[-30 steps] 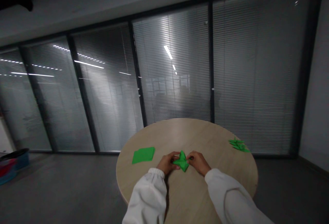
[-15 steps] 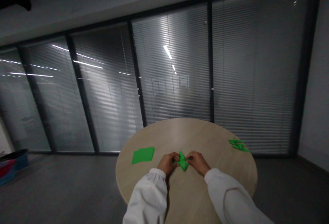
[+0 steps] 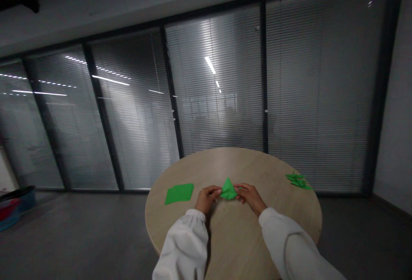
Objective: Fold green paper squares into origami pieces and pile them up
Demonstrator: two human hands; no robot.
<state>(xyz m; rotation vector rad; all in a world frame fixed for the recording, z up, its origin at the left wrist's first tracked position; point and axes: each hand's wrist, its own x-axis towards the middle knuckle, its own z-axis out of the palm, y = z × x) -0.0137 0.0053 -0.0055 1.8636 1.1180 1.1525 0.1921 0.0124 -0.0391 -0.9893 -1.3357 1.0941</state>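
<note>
Between my two hands is a folded piece of green paper [image 3: 228, 189], its point facing away from me and its lower edge wide. My left hand [image 3: 206, 198] pinches its left corner between thumb and fingers. On the opposite corner, my right hand [image 3: 251, 197] is closed in the same way. To the left lies a stack of flat green paper sheets [image 3: 179, 194]. Several slim folded green paper pieces [image 3: 298, 181] lie in a small pile near the right edge.
The round wooden table [image 3: 225, 164] stands before a glass partition with blinds [image 3: 219, 78]. Blue and red tubs or bags [image 3: 17, 207], hard to make out, are on the floor at far left. A wall [image 3: 395, 121] rises at the right.
Both hands have moved slightly away from me with the green paper. It was an uneven, partly opened shape and now shows as a broad triangle, point away from me.
</note>
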